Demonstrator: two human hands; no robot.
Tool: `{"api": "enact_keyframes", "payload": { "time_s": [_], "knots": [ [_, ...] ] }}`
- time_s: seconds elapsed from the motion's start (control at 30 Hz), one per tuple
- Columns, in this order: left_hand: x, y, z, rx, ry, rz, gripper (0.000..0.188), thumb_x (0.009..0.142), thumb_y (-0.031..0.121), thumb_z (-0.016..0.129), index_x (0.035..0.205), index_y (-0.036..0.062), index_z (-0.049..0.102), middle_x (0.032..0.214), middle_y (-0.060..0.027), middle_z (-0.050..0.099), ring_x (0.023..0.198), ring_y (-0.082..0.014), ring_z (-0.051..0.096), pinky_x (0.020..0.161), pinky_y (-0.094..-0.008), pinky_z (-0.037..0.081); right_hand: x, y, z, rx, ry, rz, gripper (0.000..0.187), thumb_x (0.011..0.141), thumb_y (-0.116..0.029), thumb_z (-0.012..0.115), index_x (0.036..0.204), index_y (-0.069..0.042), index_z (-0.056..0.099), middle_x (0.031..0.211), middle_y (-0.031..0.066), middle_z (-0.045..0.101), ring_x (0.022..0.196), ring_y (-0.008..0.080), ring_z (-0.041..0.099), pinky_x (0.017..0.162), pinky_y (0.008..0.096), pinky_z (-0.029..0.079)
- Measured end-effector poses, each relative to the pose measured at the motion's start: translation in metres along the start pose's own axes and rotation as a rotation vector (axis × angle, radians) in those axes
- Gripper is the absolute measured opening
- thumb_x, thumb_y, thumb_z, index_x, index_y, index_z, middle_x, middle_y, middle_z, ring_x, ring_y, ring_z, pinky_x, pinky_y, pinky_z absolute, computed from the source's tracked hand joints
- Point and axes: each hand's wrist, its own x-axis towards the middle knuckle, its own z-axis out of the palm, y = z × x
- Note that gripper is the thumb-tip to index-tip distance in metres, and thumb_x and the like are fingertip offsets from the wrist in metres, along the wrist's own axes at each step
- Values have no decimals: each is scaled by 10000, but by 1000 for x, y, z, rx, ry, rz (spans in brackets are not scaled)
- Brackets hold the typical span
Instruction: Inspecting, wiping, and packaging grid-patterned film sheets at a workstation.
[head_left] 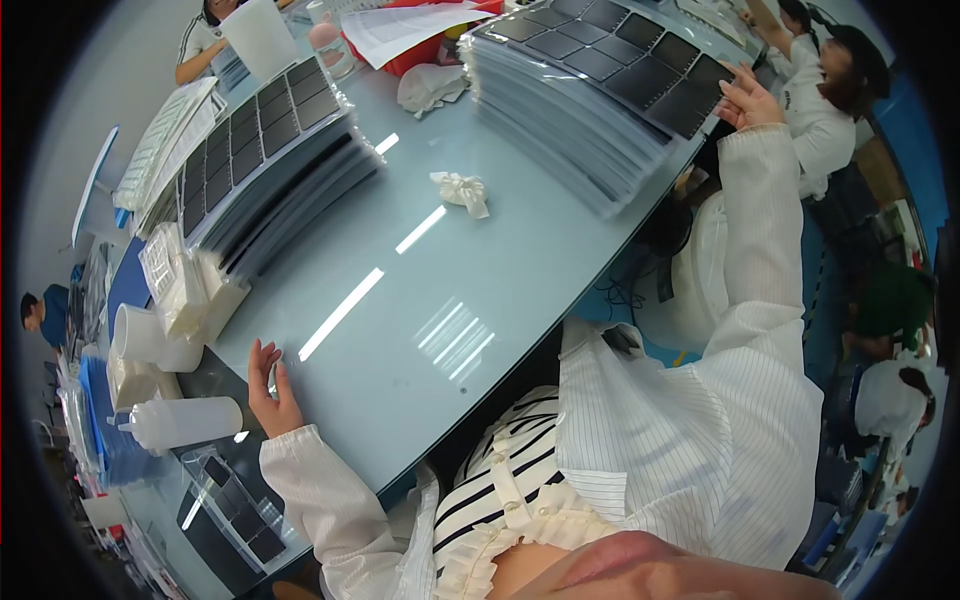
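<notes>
My left hand (270,388) rests on the near left edge of the pale blue table (470,290), fingers apart and holding nothing. My right hand (748,97) reaches far out to the right and touches the corner of the top sheet of a tall stack of clear sheets carrying black squares (590,75). Its fingers are spread on the sheet's edge, not closed around it. A second stack of the same kind (270,150) lies at the left, beyond my left hand. Both sleeves are white with fine stripes.
A crumpled white cloth (462,190) lies between the stacks, another (430,85) farther back. A white squeeze bottle (185,420), white cups (150,340) and a clear tray of black squares (235,500) sit left of my left hand. Other people work around the table (835,95).
</notes>
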Motion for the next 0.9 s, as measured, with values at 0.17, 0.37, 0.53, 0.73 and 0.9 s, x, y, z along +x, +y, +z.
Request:
{"api": "enact_keyframes", "payload": {
  "time_s": [0.17,0.37,0.53,0.73,0.9],
  "knots": [
    [1,-3,1,-7,8,2,445,873,-7,494,1315,26,451,1146,-133,594,1035,-211,583,928,-321,424,15,1,3,-10,-34,70,394,862,-65,620,1243,-46,523,737,-9,593,583,81,591,568,224,554],
    [1,-5,-1,-11,-22,-4,440,889,37,512,1324,41,447,1164,-127,578,1061,-211,568,959,-321,401,20,9,3,-13,10,104,374,862,-61,621,1223,-24,534,809,19,639,604,83,603,582,222,555],
    [0,-3,0,9,-29,2,439,892,57,518,1325,37,445,1165,-131,578,1071,-218,564,965,-327,398,17,10,6,-33,84,99,349,842,-72,652,1176,-16,568,815,30,652,611,92,616,573,212,557],
    [0,-6,-2,14,-44,24,445,889,48,514,1328,39,442,1178,-131,576,1086,-220,557,973,-333,392,7,9,18,-24,42,86,296,822,-67,674,1100,12,609,773,55,653,605,103,626,546,207,556],
    [-1,-5,-2,14,-51,16,452,881,33,514,1328,37,442,1189,-134,572,1096,-219,551,982,-335,387,0,10,24,-201,159,43,531,812,-147,709,1249,43,474,726,60,608,517,84,564,437,175,454]
  ]
}}
